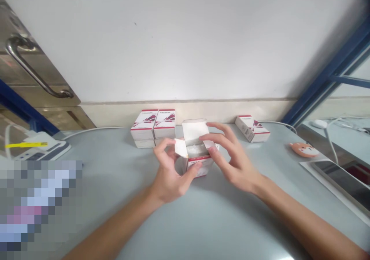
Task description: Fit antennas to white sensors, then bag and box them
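An open white carton with a red band (196,156) stands in the middle of the grey table (115,167), its lid and flaps raised. My left hand (169,173) grips it from the left, thumb across the front and fingers at a small flap. My right hand (232,159) is at its right side, fingers spread, with the fingertips at the upper edge. The carton's inside is mostly hidden by the flaps. Behind it stands a stack of similar closed cartons (152,124). A single closed carton (252,129) lies to the right.
A cable runs along the wall behind the table. To the right lie a fox-faced orange pad (304,149) and a dark tablet (341,183). A white device with a yellow strap (37,148) sits at left, above a blurred patch (34,206). A metal door handle (34,67) is further left.
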The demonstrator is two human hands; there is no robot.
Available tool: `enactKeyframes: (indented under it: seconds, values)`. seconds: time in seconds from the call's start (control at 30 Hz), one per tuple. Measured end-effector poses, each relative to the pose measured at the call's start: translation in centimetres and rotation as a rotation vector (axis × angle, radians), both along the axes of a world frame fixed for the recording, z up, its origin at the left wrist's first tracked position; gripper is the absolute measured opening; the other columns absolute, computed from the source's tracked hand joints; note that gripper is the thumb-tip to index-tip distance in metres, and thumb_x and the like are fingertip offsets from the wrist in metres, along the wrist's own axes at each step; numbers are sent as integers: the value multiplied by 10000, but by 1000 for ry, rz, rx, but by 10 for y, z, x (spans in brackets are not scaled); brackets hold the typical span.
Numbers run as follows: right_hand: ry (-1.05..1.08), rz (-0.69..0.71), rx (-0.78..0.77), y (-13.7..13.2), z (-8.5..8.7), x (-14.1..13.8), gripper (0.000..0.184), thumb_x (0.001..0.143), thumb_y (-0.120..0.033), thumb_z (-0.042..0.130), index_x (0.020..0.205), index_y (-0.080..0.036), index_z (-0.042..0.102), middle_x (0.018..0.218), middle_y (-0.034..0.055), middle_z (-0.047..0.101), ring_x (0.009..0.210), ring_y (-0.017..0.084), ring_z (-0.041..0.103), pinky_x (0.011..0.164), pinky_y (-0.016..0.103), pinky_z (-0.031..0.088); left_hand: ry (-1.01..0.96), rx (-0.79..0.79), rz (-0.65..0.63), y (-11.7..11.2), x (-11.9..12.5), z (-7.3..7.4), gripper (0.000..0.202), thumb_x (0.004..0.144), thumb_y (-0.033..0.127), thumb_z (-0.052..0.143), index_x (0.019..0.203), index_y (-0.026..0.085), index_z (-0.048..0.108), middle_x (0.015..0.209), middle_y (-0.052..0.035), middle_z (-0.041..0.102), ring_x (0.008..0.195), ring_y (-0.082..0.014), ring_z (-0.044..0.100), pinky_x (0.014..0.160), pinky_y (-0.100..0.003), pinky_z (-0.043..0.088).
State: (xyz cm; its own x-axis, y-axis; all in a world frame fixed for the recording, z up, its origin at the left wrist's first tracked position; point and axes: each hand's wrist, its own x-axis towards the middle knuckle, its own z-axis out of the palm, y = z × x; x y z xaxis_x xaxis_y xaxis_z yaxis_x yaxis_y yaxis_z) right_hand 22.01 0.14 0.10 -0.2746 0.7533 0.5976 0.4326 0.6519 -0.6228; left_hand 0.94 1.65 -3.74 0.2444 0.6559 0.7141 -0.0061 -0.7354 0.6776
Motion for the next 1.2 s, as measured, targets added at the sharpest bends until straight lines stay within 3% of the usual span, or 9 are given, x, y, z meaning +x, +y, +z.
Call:
enactKeyframes:
  seconds: [0.13, 0.27, 0.43, 0.53, 0.67, 0.8, 0.9, 1.07, 1.2]
  values:
    - [-12, 9, 7, 1, -2, 1, 260, 1096, -319, 490, 1274, -312, 679, 1578, 108, 446, 1373, 294, 577, 1044, 504, 586, 44, 23, 38, 1, -2, -5, 657, 960, 196, 697, 1410, 307, 231, 1204, -66, 619, 1022, -198, 731, 899, -421, 630]
    - [116, 25, -6, 4, -6, 5, 207, 1107, -362, 462, 1266, -295, 576, 1543, 120, 499, 1364, 281, 561, 983, 476, 588, 123, 126, 63, 2, -6, -7, 744, 967, 190, 675, 1551, 306, 229, 1313, -106, 604, 1138, -229, 689, 974, -452, 600]
    - [365, 71, -202, 11, -12, 6, 172, 1064, -409, 577, 1036, -267, 484, 1539, 113, 544, 1012, 208, 695, 801, 388, 590, 259, 210, 95, 1, -11, 4, 445, 984, 174, 623, 1399, 269, 493, 1294, -119, 580, 1142, -246, 640, 943, -411, 567]
    - [447, 70, -300, 13, -12, 3, 204, 1058, -420, 584, 1197, -293, 504, 1461, 98, 625, 1022, 206, 697, 819, 377, 583, 279, 242, 121, 0, -11, 11, 363, 974, 141, 623, 1304, 252, 521, 1241, -104, 586, 1092, -233, 633, 919, -384, 544]
    - [424, 100, -469, 13, -10, 3, 413, 1059, -470, 547, 1444, -323, 531, 1371, 74, 703, 1118, 233, 695, 972, 435, 568, 273, 269, 119, 1, -10, 12, 340, 958, 129, 633, 1262, 244, 532, 1185, -88, 587, 1045, -225, 627, 894, -363, 519]
    - [420, 151, -475, 16, -10, 8, 440, 1059, -529, 484, 1401, -308, 649, 1411, 63, 691, 1313, 285, 630, 1081, 490, 525, 273, 205, 90, 3, -12, 10, 328, 978, 141, 617, 1271, 251, 519, 1177, -79, 570, 1052, -218, 610, 908, -363, 504]
    - [465, 240, -469, 16, -4, 9, 460, 1061, -542, 440, 1350, -287, 690, 1349, 77, 723, 1277, 308, 655, 1036, 511, 548, 259, 110, 37, 5, -15, 11, 261, 1007, 175, 598, 1241, 257, 515, 1151, -66, 562, 1044, -211, 602, 917, -369, 504]
    - [564, 262, -600, 7, 6, 3, 380, 1025, -513, 578, 1302, -287, 707, 1329, 61, 730, 1241, 305, 655, 1058, 476, 517, 262, -27, -53, 6, -20, 13, 186, 1030, 261, 600, 1207, 265, 543, 1203, -75, 593, 1064, -234, 633, 932, -406, 525]
    - [587, 252, -618, 3, 6, -1, 369, 999, -534, 641, 1290, -319, 710, 1372, 48, 711, 1305, 307, 616, 1111, 467, 481, 222, -95, -75, 3, -18, 12, 452, 1016, 283, 640, 1442, 312, 491, 1435, -95, 586, 1270, -286, 621, 1060, -440, 514]
